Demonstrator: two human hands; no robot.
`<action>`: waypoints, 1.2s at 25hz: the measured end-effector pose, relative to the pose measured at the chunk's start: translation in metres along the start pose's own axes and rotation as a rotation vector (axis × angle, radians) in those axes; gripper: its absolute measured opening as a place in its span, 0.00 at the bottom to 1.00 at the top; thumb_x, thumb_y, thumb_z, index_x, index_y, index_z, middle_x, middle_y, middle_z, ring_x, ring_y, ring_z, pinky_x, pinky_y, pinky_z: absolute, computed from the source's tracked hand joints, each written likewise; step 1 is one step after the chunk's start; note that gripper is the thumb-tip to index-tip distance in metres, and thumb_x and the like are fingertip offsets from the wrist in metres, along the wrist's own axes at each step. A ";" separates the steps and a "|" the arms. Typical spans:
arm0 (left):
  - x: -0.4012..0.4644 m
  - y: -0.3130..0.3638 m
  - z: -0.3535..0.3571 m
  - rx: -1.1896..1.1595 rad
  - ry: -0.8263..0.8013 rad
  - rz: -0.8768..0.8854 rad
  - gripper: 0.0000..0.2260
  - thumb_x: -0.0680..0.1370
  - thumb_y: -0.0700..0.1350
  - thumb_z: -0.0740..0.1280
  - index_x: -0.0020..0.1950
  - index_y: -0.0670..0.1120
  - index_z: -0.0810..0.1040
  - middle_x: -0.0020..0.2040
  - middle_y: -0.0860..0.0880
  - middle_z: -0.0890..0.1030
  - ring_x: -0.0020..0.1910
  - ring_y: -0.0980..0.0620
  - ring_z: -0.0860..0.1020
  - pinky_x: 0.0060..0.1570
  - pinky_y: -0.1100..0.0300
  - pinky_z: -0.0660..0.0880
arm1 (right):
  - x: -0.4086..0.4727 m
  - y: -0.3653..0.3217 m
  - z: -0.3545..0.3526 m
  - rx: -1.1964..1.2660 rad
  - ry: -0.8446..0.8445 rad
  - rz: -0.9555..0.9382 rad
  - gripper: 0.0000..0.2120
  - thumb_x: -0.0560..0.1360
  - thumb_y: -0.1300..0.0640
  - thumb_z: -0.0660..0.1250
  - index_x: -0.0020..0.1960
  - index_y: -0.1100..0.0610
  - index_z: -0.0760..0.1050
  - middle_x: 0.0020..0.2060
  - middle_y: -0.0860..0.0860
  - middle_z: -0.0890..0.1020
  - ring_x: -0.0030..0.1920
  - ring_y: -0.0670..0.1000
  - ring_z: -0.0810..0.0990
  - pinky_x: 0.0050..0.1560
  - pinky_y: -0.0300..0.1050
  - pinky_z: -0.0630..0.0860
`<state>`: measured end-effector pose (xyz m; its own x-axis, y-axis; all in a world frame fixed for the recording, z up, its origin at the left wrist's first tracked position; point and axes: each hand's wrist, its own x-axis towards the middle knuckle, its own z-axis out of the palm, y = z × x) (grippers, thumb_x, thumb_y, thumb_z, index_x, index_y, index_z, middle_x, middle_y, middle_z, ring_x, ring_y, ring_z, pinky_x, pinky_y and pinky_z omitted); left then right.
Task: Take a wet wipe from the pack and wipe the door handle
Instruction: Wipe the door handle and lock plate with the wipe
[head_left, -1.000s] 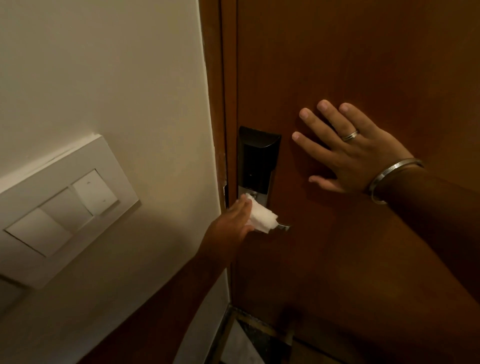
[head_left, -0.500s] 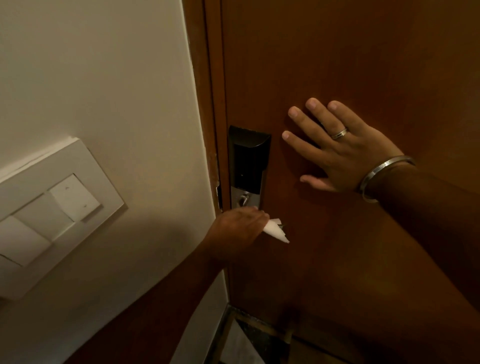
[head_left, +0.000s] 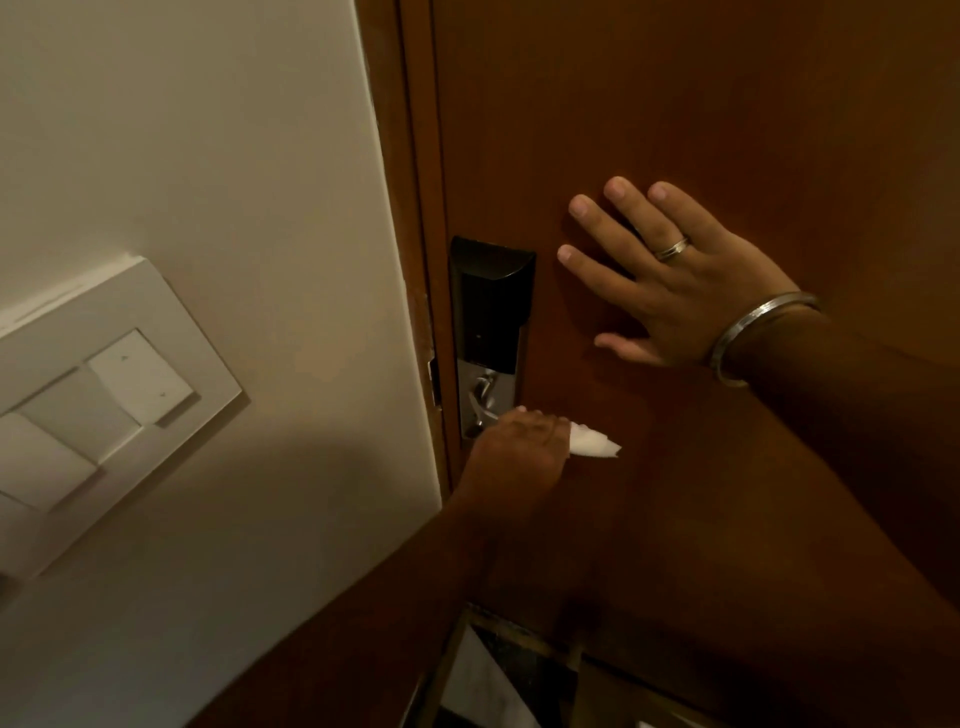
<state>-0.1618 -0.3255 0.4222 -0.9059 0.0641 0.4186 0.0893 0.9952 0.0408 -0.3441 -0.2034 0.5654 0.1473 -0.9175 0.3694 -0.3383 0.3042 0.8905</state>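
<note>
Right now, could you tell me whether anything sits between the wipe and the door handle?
Nothing visible does: the left hand already closes the wet wipe around the door handle.

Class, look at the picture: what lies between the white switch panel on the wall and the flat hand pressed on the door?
In the head view, between the switch panel and the right hand: bare wall, the door frame, then the black lock plate.

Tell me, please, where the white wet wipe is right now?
In the head view, the white wet wipe is clutched in the left hand, over the door handle below the black lock plate.
</note>
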 end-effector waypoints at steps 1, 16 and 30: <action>-0.002 -0.005 -0.005 0.023 0.011 0.010 0.20 0.64 0.40 0.80 0.52 0.35 0.81 0.47 0.36 0.84 0.47 0.39 0.83 0.48 0.42 0.80 | 0.001 0.000 -0.001 0.002 -0.004 0.001 0.44 0.75 0.30 0.48 0.82 0.58 0.50 0.80 0.64 0.51 0.79 0.66 0.52 0.78 0.60 0.46; 0.003 -0.025 -0.007 0.031 -0.212 -0.033 0.11 0.78 0.45 0.68 0.56 0.40 0.78 0.52 0.40 0.83 0.51 0.43 0.80 0.57 0.47 0.73 | 0.000 -0.001 -0.004 0.011 -0.010 0.005 0.43 0.76 0.32 0.50 0.81 0.57 0.51 0.80 0.64 0.53 0.79 0.66 0.53 0.78 0.60 0.47; -0.016 -0.053 -0.021 -0.061 -0.085 -0.008 0.19 0.72 0.40 0.74 0.61 0.38 0.77 0.61 0.37 0.79 0.62 0.40 0.76 0.64 0.46 0.71 | -0.002 -0.001 -0.001 0.025 0.007 0.021 0.42 0.75 0.32 0.52 0.81 0.57 0.53 0.80 0.63 0.53 0.79 0.66 0.52 0.79 0.60 0.45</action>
<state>-0.1429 -0.3806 0.4325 -0.9383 0.0645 0.3397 0.1045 0.9894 0.1006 -0.3430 -0.2020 0.5641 0.1460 -0.9093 0.3898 -0.3648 0.3167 0.8756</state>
